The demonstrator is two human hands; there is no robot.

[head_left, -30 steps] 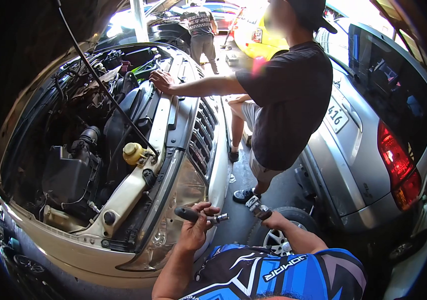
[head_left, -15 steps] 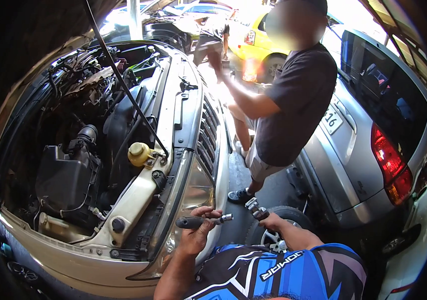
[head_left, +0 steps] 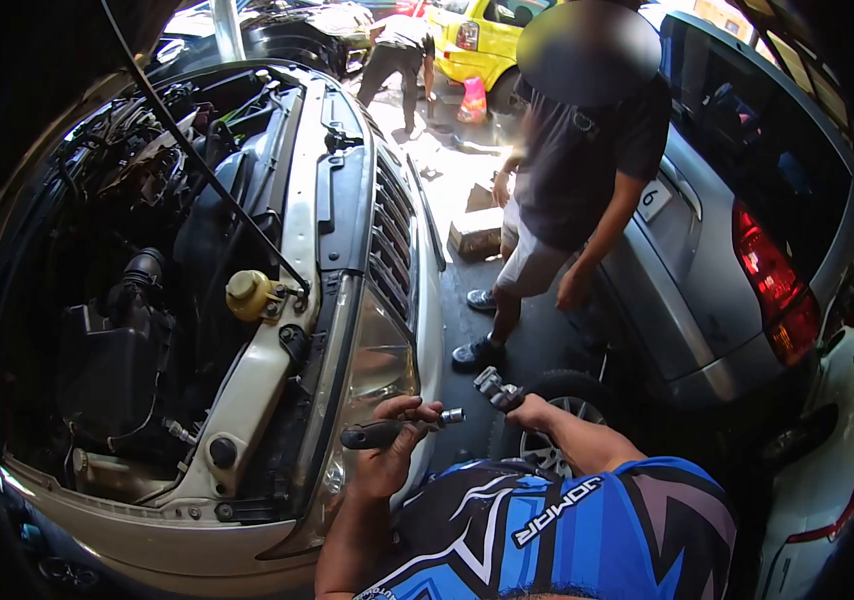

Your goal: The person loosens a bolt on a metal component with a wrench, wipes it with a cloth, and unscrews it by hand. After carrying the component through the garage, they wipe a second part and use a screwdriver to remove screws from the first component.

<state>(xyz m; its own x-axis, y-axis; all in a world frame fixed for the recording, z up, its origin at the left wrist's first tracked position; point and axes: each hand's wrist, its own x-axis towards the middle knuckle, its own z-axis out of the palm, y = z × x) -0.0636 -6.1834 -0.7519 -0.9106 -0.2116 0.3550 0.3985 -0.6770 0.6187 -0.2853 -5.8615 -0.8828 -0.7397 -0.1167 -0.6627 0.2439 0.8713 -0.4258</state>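
Note:
My left hand is closed round a socket driver; its dark handle points left and the shiny socket end sticks out to the right. To the right of it, my right hand grips a silver metal part with a dark base, held upward and tilted left; its exact kind does not show. Both hands are in front of my chest, beside the headlight of the beige car. Behind my right forearm shows a wheel with a spoked rim.
On the left is an engine bay with a prop rod across it. A person in a dark shirt stands ahead, between it and a silver car. Farther back, another person bends down near a yellow car.
The person ahead has turned more toward me and lowered the raised arm. My view has shifted slightly; both hands keep their holds.

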